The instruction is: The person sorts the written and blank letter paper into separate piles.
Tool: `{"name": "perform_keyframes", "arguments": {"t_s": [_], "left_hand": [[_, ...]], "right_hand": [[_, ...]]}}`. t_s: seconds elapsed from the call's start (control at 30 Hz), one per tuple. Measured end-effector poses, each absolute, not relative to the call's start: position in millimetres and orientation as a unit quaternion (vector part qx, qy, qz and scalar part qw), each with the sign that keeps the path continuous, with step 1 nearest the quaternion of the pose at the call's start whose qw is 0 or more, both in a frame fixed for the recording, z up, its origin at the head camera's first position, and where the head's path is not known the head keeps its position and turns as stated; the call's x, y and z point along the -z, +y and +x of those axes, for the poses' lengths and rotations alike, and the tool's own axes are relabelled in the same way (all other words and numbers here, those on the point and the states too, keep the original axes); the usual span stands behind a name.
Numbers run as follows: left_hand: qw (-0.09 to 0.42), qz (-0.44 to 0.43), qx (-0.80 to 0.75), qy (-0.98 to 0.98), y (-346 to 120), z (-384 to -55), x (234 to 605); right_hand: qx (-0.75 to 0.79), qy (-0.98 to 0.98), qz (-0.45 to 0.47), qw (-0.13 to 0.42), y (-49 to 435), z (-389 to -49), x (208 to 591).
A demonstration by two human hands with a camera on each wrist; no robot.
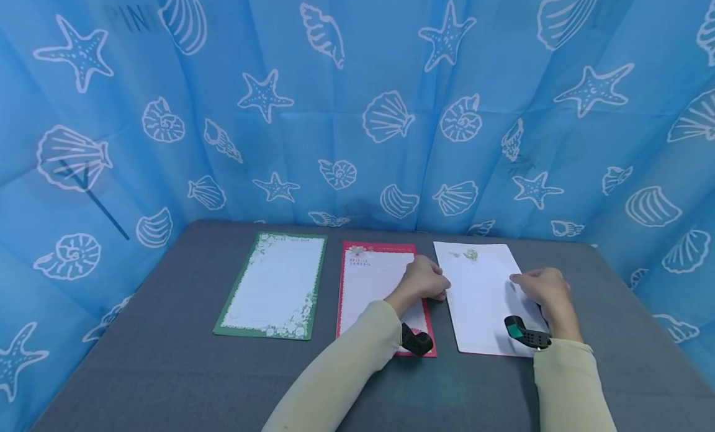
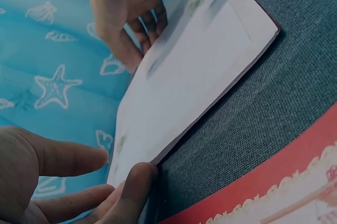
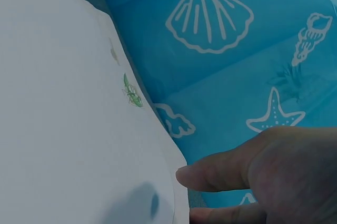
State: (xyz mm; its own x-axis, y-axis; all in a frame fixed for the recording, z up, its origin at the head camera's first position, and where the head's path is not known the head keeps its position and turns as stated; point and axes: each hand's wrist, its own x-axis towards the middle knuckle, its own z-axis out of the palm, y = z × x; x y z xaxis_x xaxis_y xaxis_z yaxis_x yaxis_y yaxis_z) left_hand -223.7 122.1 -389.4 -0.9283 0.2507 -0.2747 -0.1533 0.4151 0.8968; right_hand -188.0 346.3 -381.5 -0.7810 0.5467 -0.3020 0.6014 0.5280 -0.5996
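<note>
A white sheet of letter paper (image 1: 486, 295) with a small green plant print lies at the right of the table, atop something with a thin red edge at its near corner. My left hand (image 1: 424, 279) is at its left edge, above the red-bordered letter paper (image 1: 380, 277). In the left wrist view, the left fingers (image 2: 138, 182) meet the white sheet's edge, with the thumb raised apart. My right hand (image 1: 546, 289) is at the opposite edge. In the right wrist view, its thumb (image 3: 210, 174) overlaps the edge, with a gap below it to a finger.
Green-bordered letter paper (image 1: 274, 286) lies flat at the left of the dark grey table (image 1: 167, 357). A blue curtain (image 1: 346, 109) with shell and starfish prints hangs behind the table and along its sides.
</note>
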Motion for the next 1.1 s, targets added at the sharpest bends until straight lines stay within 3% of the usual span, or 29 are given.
{"name": "perform_keyframes", "arguments": {"t_s": [0.3, 0.63, 1.1], "left_hand": [[0.178, 0.037, -0.522, 0.833, 120.2, -218.7, 387.7], [0.165, 0.061, -0.559, 0.810, 105.2, -219.1, 386.9], [0.114, 0.114, -0.564, 0.810, 52.2, -223.3, 381.5]], "right_hand": [[0.347, 0.878, 0.326, 0.048, 346.7, -187.0, 382.7], [0.346, 0.877, 0.335, 0.006, 343.0, -192.5, 379.9], [0.354, 0.906, 0.232, -0.004, 311.6, -195.7, 373.0]]}}
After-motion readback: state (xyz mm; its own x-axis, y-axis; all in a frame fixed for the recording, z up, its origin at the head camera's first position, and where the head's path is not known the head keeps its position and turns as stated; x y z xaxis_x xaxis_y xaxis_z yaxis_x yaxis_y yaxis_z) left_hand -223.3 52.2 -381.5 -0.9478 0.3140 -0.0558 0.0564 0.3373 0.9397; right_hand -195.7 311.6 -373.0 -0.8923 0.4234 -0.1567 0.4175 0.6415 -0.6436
